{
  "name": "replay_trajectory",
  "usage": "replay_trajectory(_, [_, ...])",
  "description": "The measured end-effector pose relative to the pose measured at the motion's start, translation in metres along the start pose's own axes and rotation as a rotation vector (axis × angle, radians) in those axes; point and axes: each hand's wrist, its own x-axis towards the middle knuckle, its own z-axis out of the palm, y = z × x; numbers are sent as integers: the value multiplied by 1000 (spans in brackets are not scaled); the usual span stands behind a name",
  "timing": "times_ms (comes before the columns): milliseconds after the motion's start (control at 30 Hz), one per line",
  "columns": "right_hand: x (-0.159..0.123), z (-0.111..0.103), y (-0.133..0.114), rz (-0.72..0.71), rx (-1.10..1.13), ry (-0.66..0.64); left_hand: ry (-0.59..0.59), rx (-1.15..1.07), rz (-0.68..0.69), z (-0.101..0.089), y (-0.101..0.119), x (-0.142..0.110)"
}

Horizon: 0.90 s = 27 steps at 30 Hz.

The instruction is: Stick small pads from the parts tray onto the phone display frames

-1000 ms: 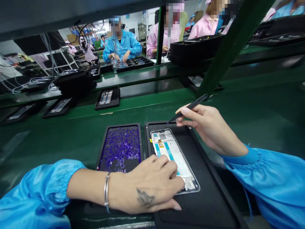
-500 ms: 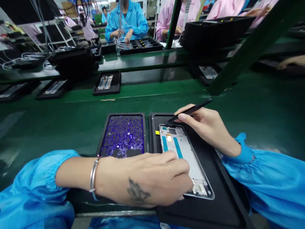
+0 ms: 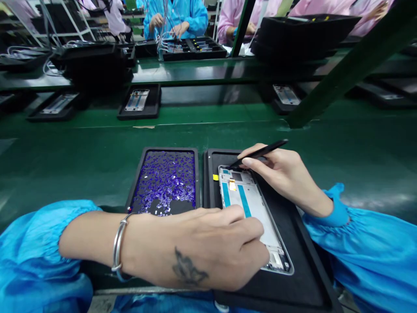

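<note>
I have the phone frame lying flat in the large black tray, nearer the tray's left side. It shows two blue strips and one orange ribbon; one yellow tab sits just outside its left edge. My right hand grips one pair of tweezers, pen-fashion, the tip at the frame's far edge. My left hand is curled over the frame's near left part; its fingertips are hidden, so I cannot tell whether that grip is closed on anything.

As for progress, I judge the work is under way at that far edge, but I can't make out whether a piece is set there. Plenty are left: the small tray, just left of the large one, carries purple-edged pieces, too many to count, with a bare patch at its near end.

Across the green table I count three more frames clearly, each in its own tray: left, middle and right. Shapes at both outer edges are too unclear to add.
</note>
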Motion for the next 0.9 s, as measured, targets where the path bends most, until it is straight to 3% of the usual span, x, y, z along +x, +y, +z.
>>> replay_trajectory(300, [-3, 0, -3, -64, -90, 5, 9, -8, -34, 6, 1, -2])
replay_trajectory(533, [-1, -1, 2, 95, 87, 21, -18, -4, -34, 8, 2, -1])
replay_trajectory(900, [4, 3, 2, 208, 176, 8, -41, -39, -48, 5, 3, -1])
